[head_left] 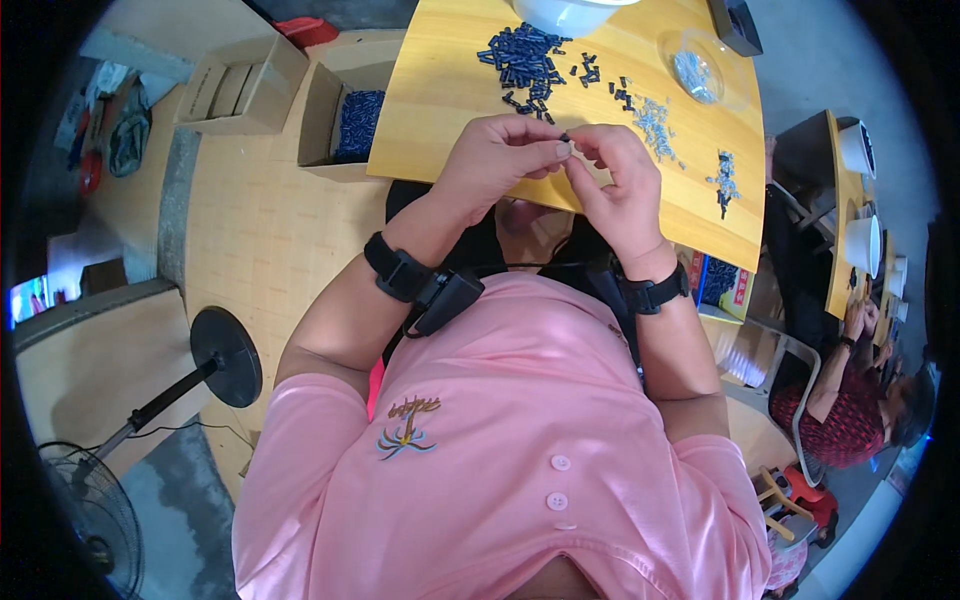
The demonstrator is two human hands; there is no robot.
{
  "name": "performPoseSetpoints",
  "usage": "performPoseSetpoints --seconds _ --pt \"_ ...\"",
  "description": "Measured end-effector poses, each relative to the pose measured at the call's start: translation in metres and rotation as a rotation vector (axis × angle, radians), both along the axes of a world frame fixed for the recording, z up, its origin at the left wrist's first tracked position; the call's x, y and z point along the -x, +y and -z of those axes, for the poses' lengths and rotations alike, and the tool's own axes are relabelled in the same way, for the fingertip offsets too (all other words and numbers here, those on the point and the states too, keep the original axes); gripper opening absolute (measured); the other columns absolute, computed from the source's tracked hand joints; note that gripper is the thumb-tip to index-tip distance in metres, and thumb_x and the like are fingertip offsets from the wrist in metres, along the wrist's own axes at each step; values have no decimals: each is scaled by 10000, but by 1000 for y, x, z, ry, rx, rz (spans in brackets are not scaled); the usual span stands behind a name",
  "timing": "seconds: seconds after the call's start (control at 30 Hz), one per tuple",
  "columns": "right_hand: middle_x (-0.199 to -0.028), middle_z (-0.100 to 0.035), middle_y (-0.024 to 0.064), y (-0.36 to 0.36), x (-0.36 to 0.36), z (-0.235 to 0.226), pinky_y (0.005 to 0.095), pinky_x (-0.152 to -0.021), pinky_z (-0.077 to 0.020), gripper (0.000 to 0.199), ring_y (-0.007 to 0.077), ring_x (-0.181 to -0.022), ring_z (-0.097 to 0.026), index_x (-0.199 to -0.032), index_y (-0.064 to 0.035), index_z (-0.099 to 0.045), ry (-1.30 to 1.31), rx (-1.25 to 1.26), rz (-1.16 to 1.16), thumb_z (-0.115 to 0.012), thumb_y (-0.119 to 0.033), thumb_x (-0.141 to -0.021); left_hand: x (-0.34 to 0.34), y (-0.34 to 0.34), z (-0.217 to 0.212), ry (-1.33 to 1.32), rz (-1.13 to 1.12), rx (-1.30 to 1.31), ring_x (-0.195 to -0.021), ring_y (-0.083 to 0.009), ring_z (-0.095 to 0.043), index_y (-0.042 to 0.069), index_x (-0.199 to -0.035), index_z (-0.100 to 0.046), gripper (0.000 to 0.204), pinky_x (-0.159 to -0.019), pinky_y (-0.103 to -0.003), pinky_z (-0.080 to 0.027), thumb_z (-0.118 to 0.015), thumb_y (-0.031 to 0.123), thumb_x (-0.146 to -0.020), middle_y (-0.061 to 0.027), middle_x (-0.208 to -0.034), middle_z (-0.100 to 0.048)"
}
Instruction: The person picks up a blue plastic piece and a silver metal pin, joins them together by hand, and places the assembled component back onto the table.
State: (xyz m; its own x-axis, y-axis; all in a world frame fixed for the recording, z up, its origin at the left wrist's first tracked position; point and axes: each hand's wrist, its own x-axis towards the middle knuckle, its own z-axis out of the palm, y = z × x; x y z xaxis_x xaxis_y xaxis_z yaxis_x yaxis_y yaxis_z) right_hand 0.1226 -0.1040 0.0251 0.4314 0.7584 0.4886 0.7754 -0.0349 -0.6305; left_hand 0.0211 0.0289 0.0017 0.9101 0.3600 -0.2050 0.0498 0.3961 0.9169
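Note:
Above the table's near edge, my left hand (500,160) and my right hand (622,182) meet fingertip to fingertip. Both are closed in a pinch on one small dark piece (565,138), mostly covered by the fingers. Beyond them on the yellow wooden table (440,90) lies a heap of short dark tubular parts (522,58). To its right are a few scattered dark parts (622,94) and a spread of small clear pieces (655,128). Farther right, a small cluster of mixed clear and dark pieces (724,185) lies near the edge.
A clear round dish (697,76) holds more clear pieces, and a white tub (570,15) stands at the far edge. Left of the table, a cardboard box (318,115) contains dark parts. A fan (90,510) stands lower left. At right, a person (840,410) sits at another table.

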Motion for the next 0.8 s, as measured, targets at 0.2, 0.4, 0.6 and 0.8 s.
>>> performPoseSetpoints --seconds 0.2,0.4,0.6,0.8 --pt "-855 -588 127 -2 -6 8 378 -724 -458 210 324 -825 -552 -882 -35 -571 -46 -17 -55 -652 -29 -689 -1 0 2 85 52 -34 -754 -82 -595 13 -982 -637 209 -702 -199 -479 -629 171 -845 -36 -866 -646" --pt "-867 -590 147 -12 -21 13 383 -742 -457 200 338 -851 -553 -898 -34 -595 -11 83 1 -639 -50 -704 -2 9 14 106 2 -43 -765 -95 -600 21 -986 -620 196 -694 -207 -481 -613 168 -857 -41 -880 -643" --pt "-796 -599 169 -54 -50 26 394 -718 -459 116 343 -785 -571 -842 -17 -632 5 160 264 -606 -81 -748 6 19 24 133 -82 -52 -775 -102 -600 9 -1007 -604 199 -695 -217 -486 -598 150 -867 -45 -875 -639" --pt "-753 -582 167 -81 -49 43 398 -699 -460 95 355 -744 -559 -816 -6 -611 -38 290 430 -602 -62 -739 8 19 34 96 -91 -22 -798 -118 -597 -4 -1009 -599 192 -699 -230 -491 -588 130 -871 -70 -904 -635"
